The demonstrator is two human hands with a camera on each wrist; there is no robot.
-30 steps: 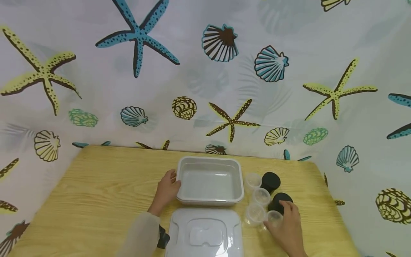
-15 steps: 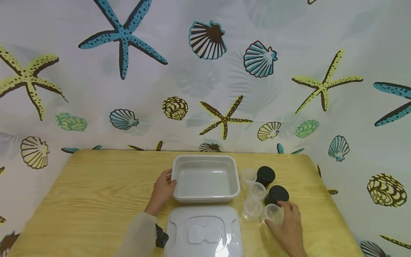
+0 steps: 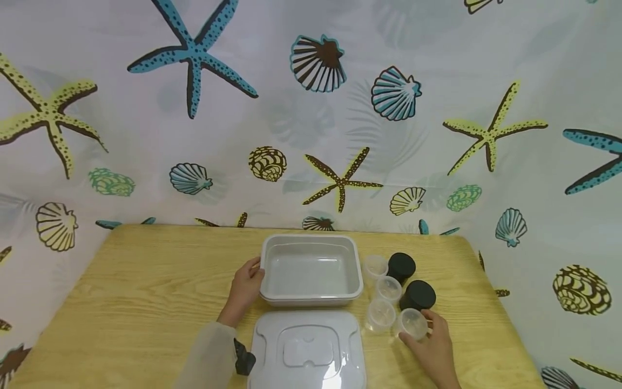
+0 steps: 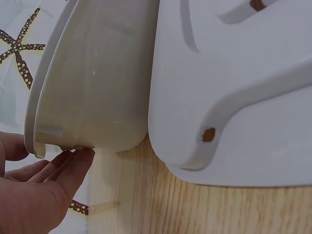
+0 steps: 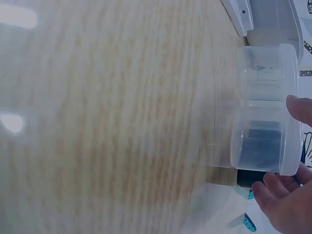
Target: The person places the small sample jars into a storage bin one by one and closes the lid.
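Observation:
My left hand (image 3: 245, 289) holds the left side of a pale plastic bin (image 3: 311, 300), with its thumb (image 4: 13, 146) at the rim and its fingers (image 4: 73, 168) against the outer wall. My right hand (image 3: 435, 348) grips a clear round plastic container (image 3: 412, 324) around its upper edge. The thumb (image 5: 300, 108) lies on one side, the fingers (image 5: 273, 195) on the other. Several more clear containers (image 3: 381, 314) stand just left of it. Two black round containers (image 3: 419, 294) stand behind, the nearer one close by the fingertips.
A white lid (image 3: 308, 348) with a molded panel lies in front of the bin. Beside my left sleeve (image 3: 209, 356) is a small black object (image 3: 244, 363). A sheet (image 3: 218, 129) printed with shells and starfish hangs around the wood-grain table (image 3: 160, 270).
My right fingers have shifted from the nearer black container's edge to the side of the clear container, closing around it. The left hand stays at the bin; the head view has shifted.

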